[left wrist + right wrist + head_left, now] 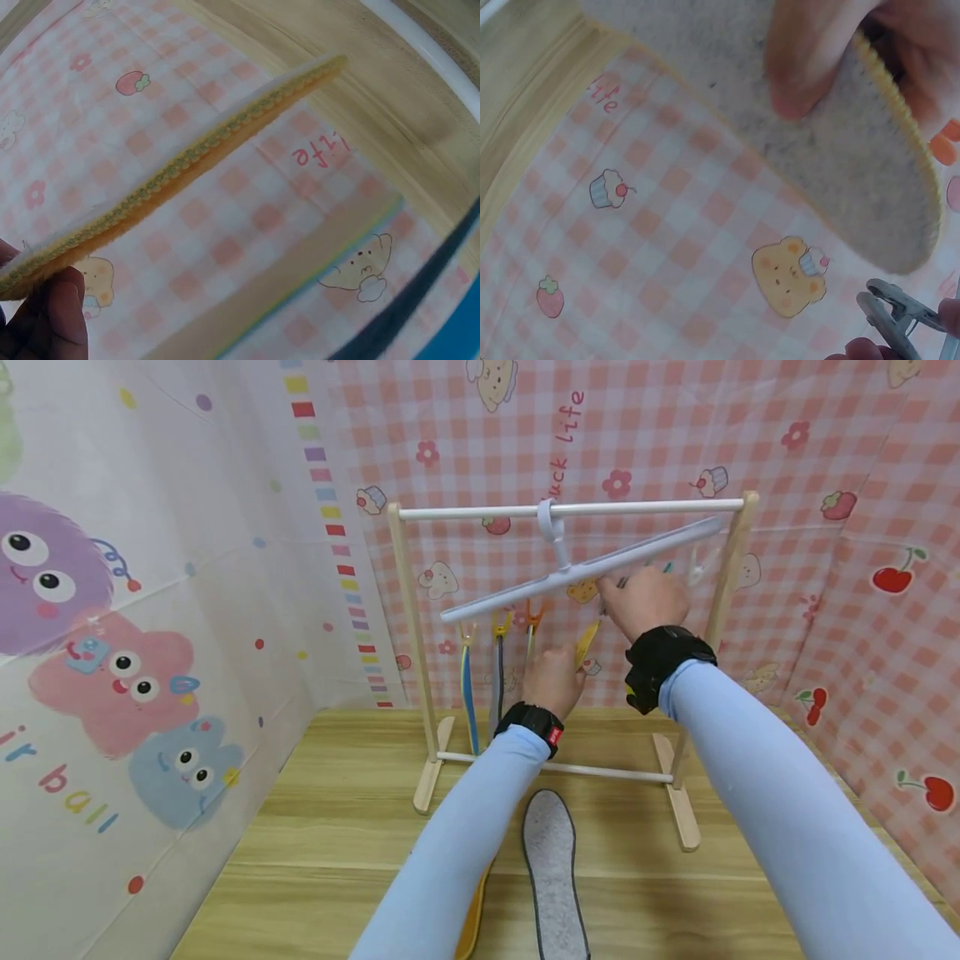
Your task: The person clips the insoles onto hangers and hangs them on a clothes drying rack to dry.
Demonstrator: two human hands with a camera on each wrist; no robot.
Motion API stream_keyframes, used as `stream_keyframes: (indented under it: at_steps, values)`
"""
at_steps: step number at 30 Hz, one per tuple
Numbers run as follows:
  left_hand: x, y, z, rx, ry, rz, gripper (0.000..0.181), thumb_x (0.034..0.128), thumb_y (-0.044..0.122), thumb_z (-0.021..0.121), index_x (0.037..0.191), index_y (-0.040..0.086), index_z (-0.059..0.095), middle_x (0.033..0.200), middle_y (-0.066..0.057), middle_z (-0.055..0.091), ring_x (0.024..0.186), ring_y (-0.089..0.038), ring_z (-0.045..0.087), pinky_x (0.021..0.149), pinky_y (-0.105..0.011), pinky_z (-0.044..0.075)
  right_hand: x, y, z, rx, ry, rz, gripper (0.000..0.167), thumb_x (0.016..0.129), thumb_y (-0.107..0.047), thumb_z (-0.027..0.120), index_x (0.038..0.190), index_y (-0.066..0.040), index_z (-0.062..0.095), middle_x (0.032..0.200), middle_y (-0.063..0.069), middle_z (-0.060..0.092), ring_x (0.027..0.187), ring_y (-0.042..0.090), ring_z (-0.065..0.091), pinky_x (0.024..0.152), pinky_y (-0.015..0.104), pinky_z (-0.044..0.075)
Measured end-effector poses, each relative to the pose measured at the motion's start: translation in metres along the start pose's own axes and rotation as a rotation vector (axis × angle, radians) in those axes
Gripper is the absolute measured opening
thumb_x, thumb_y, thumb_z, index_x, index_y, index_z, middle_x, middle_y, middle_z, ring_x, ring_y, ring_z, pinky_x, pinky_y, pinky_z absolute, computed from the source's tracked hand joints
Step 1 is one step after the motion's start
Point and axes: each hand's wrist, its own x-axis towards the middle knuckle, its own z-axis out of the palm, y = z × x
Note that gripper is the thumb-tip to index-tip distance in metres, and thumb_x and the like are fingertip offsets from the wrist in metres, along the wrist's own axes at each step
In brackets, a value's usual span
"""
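Observation:
My left hand grips an insole with a pale grey face and a yellow stitched edge; its end sticks up past the fingers. In the right wrist view, the left thumb presses on that pale face. My right hand, just under the right half of a tilted light-blue hanger, pinches the handles of a grey clip. The clip's tips sit a little apart from the insole's rounded end. To the left, several insoles, among them a blue one, dangle from clips such as the yellow clip.
The hanger hooks over the white top bar of a wooden rack. A grey insole lies on the wooden table in front; an orange one is partly hidden by the left sleeve. A clear clip hangs near the right post.

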Motion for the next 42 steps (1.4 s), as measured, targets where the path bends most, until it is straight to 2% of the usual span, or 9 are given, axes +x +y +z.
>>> stream_keyframes:
  at_steps: [6, 12, 18, 25, 32, 37, 42]
  values:
    - [0.001, -0.008, 0.002, 0.013, -0.001, 0.006, 0.023, 0.0878, 0.026, 0.077, 0.103, 0.010, 0.068, 0.083, -0.002, 0.070, 0.069, -0.018, 0.066, 0.066, -0.032, 0.052, -0.004, -0.008, 0.006, 0.074, -0.004, -0.013, 0.053, 0.099, -0.044, 0.051, 0.061, -0.007, 0.055, 0.050, 0.003, 0.044, 0.047, 0.021, 0.044, 0.044, 0.032, 0.028]
    - [-0.001, -0.011, 0.004, 0.012, 0.011, -0.032, 0.018, 0.0878, 0.022, 0.076, 0.098, 0.009, 0.067, 0.083, -0.003, 0.070, 0.071, -0.020, 0.067, 0.064, -0.034, 0.053, -0.007, -0.013, 0.009, 0.063, 0.017, -0.029, 0.048, 0.099, -0.043, 0.050, 0.066, -0.007, 0.056, 0.052, 0.004, 0.047, 0.052, 0.025, 0.048, 0.048, 0.035, 0.032]
    - [-0.001, -0.008, 0.003, -0.011, 0.014, -0.057, 0.017, 0.0910, 0.021, 0.073, 0.100, 0.008, 0.067, 0.081, -0.003, 0.070, 0.069, -0.017, 0.067, 0.060, -0.030, 0.052, -0.009, -0.016, 0.012, 0.054, 0.008, -0.021, 0.049, 0.097, -0.040, 0.053, 0.061, -0.007, 0.055, 0.051, 0.004, 0.046, 0.050, 0.024, 0.047, 0.046, 0.035, 0.031]
    - [0.003, -0.005, -0.001, -0.032, -0.001, -0.064, 0.014, 0.0930, 0.023, 0.070, 0.100, 0.011, 0.067, 0.082, -0.002, 0.071, 0.071, -0.017, 0.067, 0.065, -0.033, 0.052, -0.011, -0.020, 0.012, 0.036, 0.008, -0.037, 0.054, 0.097, -0.043, 0.054, 0.058, -0.007, 0.055, 0.050, 0.005, 0.045, 0.049, 0.024, 0.046, 0.046, 0.034, 0.029]
    - [0.004, 0.001, -0.003, 0.011, 0.008, -0.039, 0.016, 0.0914, 0.026, 0.071, 0.095, 0.013, 0.065, 0.078, -0.002, 0.070, 0.067, -0.019, 0.068, 0.064, -0.037, 0.052, -0.016, -0.025, 0.008, 0.067, 0.001, -0.035, 0.053, 0.096, -0.047, 0.057, 0.066, -0.005, 0.060, 0.053, 0.006, 0.044, 0.052, 0.026, 0.048, 0.048, 0.036, 0.031]
    - [0.003, -0.001, -0.002, -0.079, -0.033, -0.093, 0.014, 0.0922, 0.024, 0.070, 0.095, 0.012, 0.062, 0.076, -0.003, 0.067, 0.066, -0.020, 0.065, 0.060, -0.037, 0.051, -0.016, -0.022, 0.010, 0.093, 0.006, -0.030, 0.053, 0.095, -0.051, 0.058, 0.068, -0.005, 0.061, 0.054, 0.007, 0.046, 0.052, 0.026, 0.049, 0.045, 0.035, 0.031]
    - [0.001, -0.001, 0.000, -0.127, -0.041, -0.099, 0.023, 0.0921, 0.022, 0.070, 0.111, 0.012, 0.062, 0.068, 0.000, 0.061, 0.055, -0.015, 0.057, 0.049, -0.032, 0.044, -0.018, -0.018, 0.013, 0.102, 0.010, -0.027, 0.058, 0.094, -0.056, 0.056, 0.063, -0.007, 0.056, 0.052, 0.005, 0.045, 0.051, 0.025, 0.049, 0.044, 0.034, 0.029]
